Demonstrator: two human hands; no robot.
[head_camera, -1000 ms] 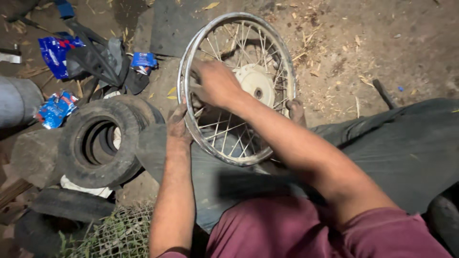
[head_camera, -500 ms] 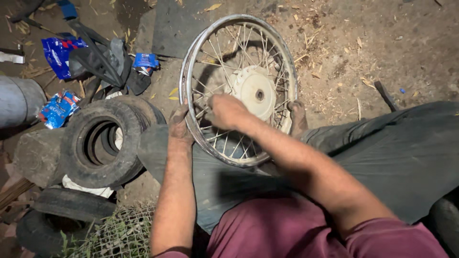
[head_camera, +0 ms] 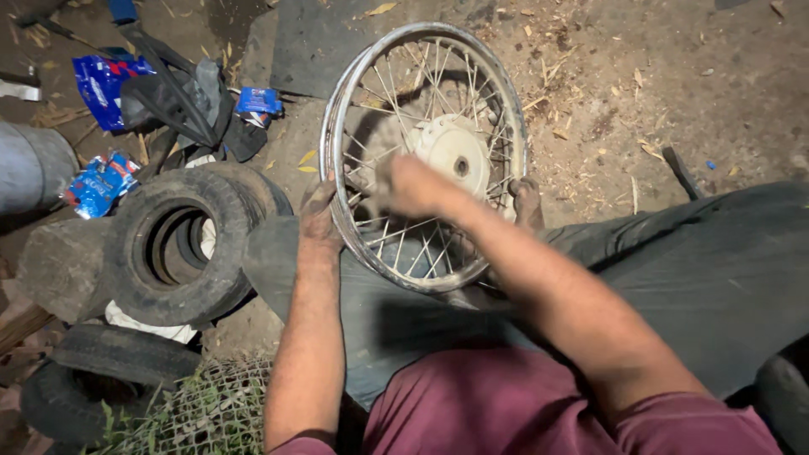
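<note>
A chrome spoked wheel rim (head_camera: pixel 504 109) with a pale drum hub (head_camera: pixel 455 152) stands tilted against my knees on the dirt ground. My left hand (head_camera: pixel 320 215) grips the rim's left edge and steadies it. Reaching across the spokes beside the hub, my right hand (head_camera: pixel 409 187) is blurred, with its fingers closed among the spokes at the lower left of the hub. I cannot tell whether it holds a tool. My dark trousers (head_camera: pixel 699 261) and bare toes (head_camera: pixel 527 198) lie behind the wheel.
Stacked old tyres (head_camera: pixel 181 244) lie at the left, with another tyre (head_camera: pixel 93 379) and wire mesh (head_camera: pixel 198 413) below. Blue packets (head_camera: pixel 101 181), black rubber scraps (head_camera: pixel 181 105) and a grey cylinder (head_camera: pixel 25 168) sit at the upper left. A dark mat (head_camera: pixel 312 46) lies behind the wheel.
My right hand has slid from the rim's upper left edge down and inward across the spokes to beside the hub. The left hand has kept its grip on the rim.
</note>
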